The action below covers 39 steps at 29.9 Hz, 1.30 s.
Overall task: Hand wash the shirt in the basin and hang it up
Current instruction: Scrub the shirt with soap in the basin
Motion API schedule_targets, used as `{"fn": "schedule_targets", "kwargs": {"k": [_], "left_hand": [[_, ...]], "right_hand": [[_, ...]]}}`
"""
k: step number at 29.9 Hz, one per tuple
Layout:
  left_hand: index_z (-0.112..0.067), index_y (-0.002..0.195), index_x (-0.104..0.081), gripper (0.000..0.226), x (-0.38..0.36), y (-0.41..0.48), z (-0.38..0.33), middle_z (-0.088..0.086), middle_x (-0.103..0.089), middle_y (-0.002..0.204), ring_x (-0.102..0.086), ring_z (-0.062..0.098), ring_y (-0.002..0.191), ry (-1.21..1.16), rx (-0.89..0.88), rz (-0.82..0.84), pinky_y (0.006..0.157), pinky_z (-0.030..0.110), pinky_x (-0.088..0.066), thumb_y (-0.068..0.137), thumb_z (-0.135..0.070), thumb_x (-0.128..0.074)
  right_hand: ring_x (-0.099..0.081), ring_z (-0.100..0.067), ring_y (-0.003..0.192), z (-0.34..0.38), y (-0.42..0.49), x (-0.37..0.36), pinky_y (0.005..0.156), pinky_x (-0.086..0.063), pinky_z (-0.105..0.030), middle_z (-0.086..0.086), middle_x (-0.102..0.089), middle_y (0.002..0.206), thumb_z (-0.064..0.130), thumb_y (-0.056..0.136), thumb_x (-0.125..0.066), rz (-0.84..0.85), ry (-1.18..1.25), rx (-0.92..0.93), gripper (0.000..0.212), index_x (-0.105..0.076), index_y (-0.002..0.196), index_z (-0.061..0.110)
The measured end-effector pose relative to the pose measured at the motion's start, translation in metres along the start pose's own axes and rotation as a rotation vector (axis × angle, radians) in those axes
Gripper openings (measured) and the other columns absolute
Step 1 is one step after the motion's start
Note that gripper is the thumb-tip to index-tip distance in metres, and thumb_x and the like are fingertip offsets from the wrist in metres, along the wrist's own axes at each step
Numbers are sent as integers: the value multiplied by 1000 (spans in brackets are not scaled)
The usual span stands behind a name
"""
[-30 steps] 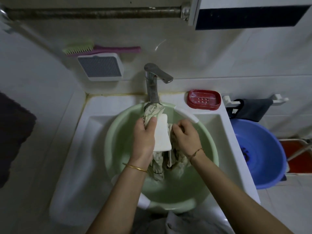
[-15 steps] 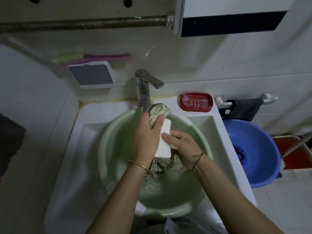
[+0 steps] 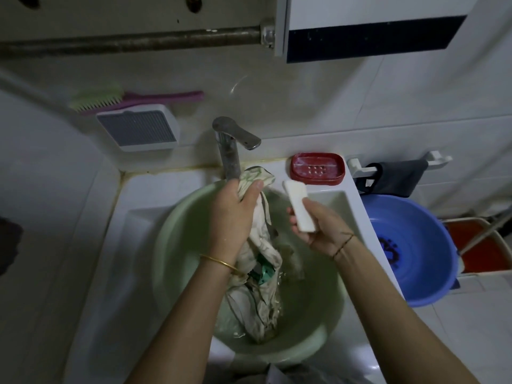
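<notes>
the left hand (image 3: 232,210) grips the shirt's (image 3: 257,261) upper end – fingers curled round it – so its long axis hangs from the fingers down into the green basin (image 3: 177,261). the right hand (image 3: 318,225) pinches the soap bar (image 3: 299,209), pointing away beyond the fingertips toward the red soap dish (image 3: 318,169) – apart from the shirt.

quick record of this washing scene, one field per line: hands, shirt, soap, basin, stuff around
left hand: grips the bunched top of the shirt, near the tap
shirt: wet, pale, patterned, hanging into the green basin
right hand: holds the soap bar, apart from the shirt
green basin: sits in the white sink, shirt's lower end in it
soap dish: red, on the sink's back right corner, no bar in it
blue basin: right of the sink
stage: soaping, nothing hung yet
</notes>
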<state>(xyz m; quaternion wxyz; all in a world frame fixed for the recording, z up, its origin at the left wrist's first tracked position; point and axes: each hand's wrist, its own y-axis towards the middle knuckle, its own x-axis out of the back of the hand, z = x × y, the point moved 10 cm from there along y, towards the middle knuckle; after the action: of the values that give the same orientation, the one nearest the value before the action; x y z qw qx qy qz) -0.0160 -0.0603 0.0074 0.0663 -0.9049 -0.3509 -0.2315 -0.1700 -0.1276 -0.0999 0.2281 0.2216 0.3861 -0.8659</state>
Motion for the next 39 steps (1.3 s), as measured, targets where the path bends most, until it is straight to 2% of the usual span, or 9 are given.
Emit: {"fn": "schedule_targets", "kwargs": {"k": [10, 14, 17, 20, 25, 29, 33, 35, 39], "left_hand": [[-20, 80, -62, 18, -13, 4, 11, -8, -65, 74, -58, 0, 66, -170, 99, 142, 60, 14, -44, 90, -35, -59], [-20, 82, -65, 15, -16, 5, 16, -2, -69, 79, -62, 2, 70, -261, 141, 157, 67, 19, -49, 89, -33, -60], [-17, 86, -67, 14, -18, 5, 23, 5, -72, 87, -67, 17, 82, -346, 201, 169, 78, 34, -53, 86, -31, -65], [-15, 93, -68, 15, -25, 2, 29, 6, -73, 95, -69, 23, 91, -451, 275, 211, 83, 37, -55, 80, -18, -74], [-13, 99, -68, 20, -19, 0, 37, 9, -72, 98, -68, 26, 94, -524, 340, 130, 81, 35, -54, 81, -2, -67], [-13, 97, -68, 12, -13, -5, 38, 11, -72, 99, -67, 27, 95, -595, 361, 98, 86, 40, -54, 89, -12, -60], [-6, 104, -66, 31, -10, -10, 32, 14, -71, 102, -68, 28, 97, -706, 371, 82, 90, 42, -52, 92, -32, -55], [-7, 109, -65, 44, -4, -11, 32, 12, -71, 104, -68, 27, 99, -723, 377, 48, 92, 43, -51, 89, -45, -56], [-11, 104, -65, 54, 23, -17, 40, 6, -69, 110, -65, 19, 100, -525, 344, -83, 98, 45, -47, 83, -59, -53]], "right_hand": [[-64, -30, 57, 121, 76, 49, 40, -54, -35, -31, -52, 115, -9, 88, -55, -379, -473, 220, 36, -47, 122, -9], [-61, -18, 38, 135, 92, 66, 48, -54, -30, -18, -60, 93, 8, 86, -67, -506, -786, 151, 10, -59, 89, 4], [-67, -33, 74, 156, 97, 74, 70, -56, -45, -20, -64, 97, 17, 82, -67, -638, -1015, 226, 19, -56, 89, 3], [-59, -39, 100, 162, 98, 72, 78, -51, -39, -22, -60, 111, 19, 84, -57, -710, -1255, 292, 30, -54, 106, -2], [-57, -40, 101, 158, 81, 66, 79, -47, -40, -26, -58, 111, 9, 86, -51, -700, -1437, 365, 18, -52, 99, -3], [-62, -32, 89, 126, 38, 19, 69, -55, -31, -22, -59, 117, 15, 94, -52, -343, -1002, 560, 26, -56, 117, 3], [-64, -18, 103, 14, 6, -43, 94, -51, -33, -4, -67, 111, 60, 85, -46, 297, -880, 236, 48, -64, 111, 23], [-63, -22, 100, -12, -3, -49, 95, -49, -40, -11, -66, 110, 50, 75, -65, 388, -1028, 221, 48, -65, 110, 16], [-60, -3, 68, -4, -4, -39, 71, -51, -23, 6, -65, 75, 21, 74, -79, 369, -979, 260, 18, -64, 79, 13]]}}
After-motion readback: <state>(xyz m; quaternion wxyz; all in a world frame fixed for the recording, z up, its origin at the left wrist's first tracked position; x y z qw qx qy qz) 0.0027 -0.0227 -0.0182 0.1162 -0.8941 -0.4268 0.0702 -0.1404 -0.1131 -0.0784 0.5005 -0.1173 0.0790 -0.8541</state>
